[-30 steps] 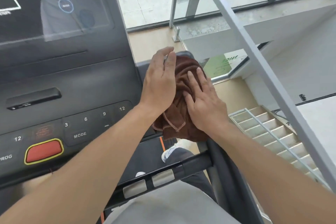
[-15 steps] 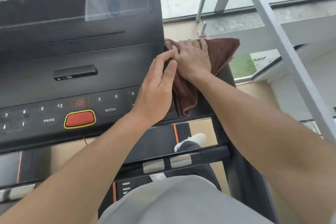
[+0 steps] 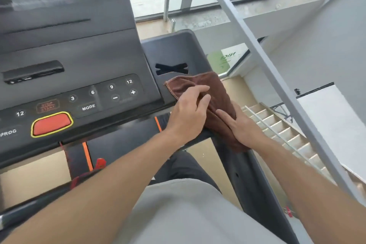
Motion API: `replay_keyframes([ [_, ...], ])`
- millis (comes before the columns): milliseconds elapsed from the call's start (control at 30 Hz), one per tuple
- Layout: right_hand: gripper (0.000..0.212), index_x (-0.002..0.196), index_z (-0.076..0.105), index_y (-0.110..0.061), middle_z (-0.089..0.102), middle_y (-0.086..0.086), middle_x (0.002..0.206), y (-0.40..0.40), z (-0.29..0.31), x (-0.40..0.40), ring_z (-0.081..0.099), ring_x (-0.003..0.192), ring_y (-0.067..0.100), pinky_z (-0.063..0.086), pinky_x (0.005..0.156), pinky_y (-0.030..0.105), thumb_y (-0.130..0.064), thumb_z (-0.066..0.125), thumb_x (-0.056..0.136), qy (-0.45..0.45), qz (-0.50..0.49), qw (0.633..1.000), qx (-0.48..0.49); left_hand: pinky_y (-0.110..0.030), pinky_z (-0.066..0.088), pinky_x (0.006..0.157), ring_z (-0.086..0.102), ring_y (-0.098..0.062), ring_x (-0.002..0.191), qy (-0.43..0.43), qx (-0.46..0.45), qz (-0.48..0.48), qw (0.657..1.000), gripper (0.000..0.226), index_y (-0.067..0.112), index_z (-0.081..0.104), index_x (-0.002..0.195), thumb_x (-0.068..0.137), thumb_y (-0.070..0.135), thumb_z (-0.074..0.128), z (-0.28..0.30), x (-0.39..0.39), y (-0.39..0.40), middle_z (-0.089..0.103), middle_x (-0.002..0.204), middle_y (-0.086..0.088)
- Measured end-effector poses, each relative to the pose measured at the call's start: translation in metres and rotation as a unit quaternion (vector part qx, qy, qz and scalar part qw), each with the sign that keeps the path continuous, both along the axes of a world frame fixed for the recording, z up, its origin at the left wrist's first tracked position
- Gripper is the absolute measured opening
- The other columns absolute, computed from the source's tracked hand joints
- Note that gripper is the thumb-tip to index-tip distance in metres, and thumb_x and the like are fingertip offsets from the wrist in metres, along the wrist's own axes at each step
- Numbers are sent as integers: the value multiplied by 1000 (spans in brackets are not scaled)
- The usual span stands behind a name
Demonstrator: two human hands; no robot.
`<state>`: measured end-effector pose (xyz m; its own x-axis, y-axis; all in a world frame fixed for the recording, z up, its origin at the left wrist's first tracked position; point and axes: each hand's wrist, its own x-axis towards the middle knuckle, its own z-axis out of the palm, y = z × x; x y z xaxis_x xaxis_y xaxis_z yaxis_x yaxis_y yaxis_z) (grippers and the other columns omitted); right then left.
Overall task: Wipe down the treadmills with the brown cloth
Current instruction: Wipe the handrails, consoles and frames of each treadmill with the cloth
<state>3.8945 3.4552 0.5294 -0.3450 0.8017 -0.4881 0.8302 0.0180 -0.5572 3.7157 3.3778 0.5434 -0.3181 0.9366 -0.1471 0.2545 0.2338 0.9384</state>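
The brown cloth lies bunched on the near right corner of the treadmill console's side tray, and its lower end hangs over the edge. My left hand is on the cloth's left part, thumb and forefinger curled and pinching a fold. My right hand grips the cloth from the right with the thumb on top; its fingers are hidden behind the fabric. The black treadmill console fills the left of the view.
Number keys, a MODE key and a red stop button sit on the panel left of my hands. A grey slanted beam crosses on the right, with a stairwell below it. The handlebar runs low on the left.
Both hands and the cloth have come back from the far end of the side tray to its near right corner. The far part of the tray now shows bare.
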Motion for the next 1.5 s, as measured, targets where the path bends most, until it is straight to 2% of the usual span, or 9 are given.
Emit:
replay_keyframes([
  [200, 85, 150, 27, -45, 56, -17, 138, -91, 6, 69, 60, 120, 11, 52, 99, 37, -67, 70, 80, -56, -43, 997, 12, -31, 31, 116, 36, -7, 130, 55, 3, -78, 995, 33, 24, 57, 136, 105, 25, 47, -11, 70, -6, 53, 141, 11],
  [367, 76, 149, 27, -41, 55, -7, 138, -88, -8, 43, 60, 119, 20, 54, 96, 48, -83, 40, 87, -113, -73, 985, 111, -24, 29, 119, 36, -1, 139, -65, 43, -2, 997, 35, 23, 54, 137, 103, 18, 51, -13, 82, -37, 46, 147, 14],
  [500, 65, 143, 41, -34, 61, -1, 133, -28, -12, -14, 61, 118, 29, 49, 99, 48, -76, 31, 94, -91, -64, 985, 134, -30, 47, 105, 57, -11, 120, -124, 77, 104, 984, 26, 19, 60, 123, 100, 14, 50, -17, 78, -64, 61, 123, 9],
  [733, 71, 144, 48, -29, 64, 3, 134, 56, -18, -69, 58, 123, 28, 42, 109, 40, -75, 45, 90, -5, -23, 996, 84, -48, 54, 93, 67, -9, 91, -196, -58, 116, 972, 26, 29, 61, 108, 100, 11, 44, -54, 94, -109, 71, 90, 12],
  [900, 93, 152, 37, -36, 63, -16, 128, 38, -19, -39, 62, 115, 10, 45, 110, 34, -72, 70, 73, 48, 4, 998, 35, -30, 52, 90, 66, -3, 96, -186, -111, 139, 966, 25, 32, 57, 113, 105, 11, 44, -65, 126, -132, 69, 104, 12],
  [1067, 102, 161, 14, -35, 52, -3, 140, -12, -18, 22, 54, 120, 16, 41, 110, 32, -51, 77, 81, 44, 63, 995, 56, -12, 40, 86, 57, 2, 111, -152, -74, 180, 969, 25, 30, 51, 129, 108, 19, 43, -62, 176, -154, 63, 122, 14],
  [1167, 113, 162, -2, -36, 38, 7, 155, -49, -21, 59, 49, 135, 28, 39, 114, 43, -48, 75, 80, -3, 96, 990, 100, -6, 33, 91, 52, 4, 118, -144, -50, 191, 970, 35, 31, 44, 143, 109, 23, 41, -55, 217, -172, 56, 138, 14],
  [1367, 127, 157, -17, -45, -1, 4, 169, -135, -11, 148, 42, 141, 38, 44, 107, 55, -33, 78, 74, -120, 199, 959, 159, -25, 23, 120, 31, -6, 148, -180, -32, 243, 953, 50, 38, 25, 160, 111, 31, 34, -46, 290, -208, 33, 164, 13],
  [1500, 116, 156, -17, -46, 7, 2, 169, -185, -19, 217, 42, 141, 39, 45, 106, 54, -46, 70, 79, -101, 190, 964, 157, -35, 20, 125, 37, -11, 146, -273, -71, 223, 933, 57, 41, 35, 156, 102, 56, 32, -64, 341, -227, 40, 160, 12],
])
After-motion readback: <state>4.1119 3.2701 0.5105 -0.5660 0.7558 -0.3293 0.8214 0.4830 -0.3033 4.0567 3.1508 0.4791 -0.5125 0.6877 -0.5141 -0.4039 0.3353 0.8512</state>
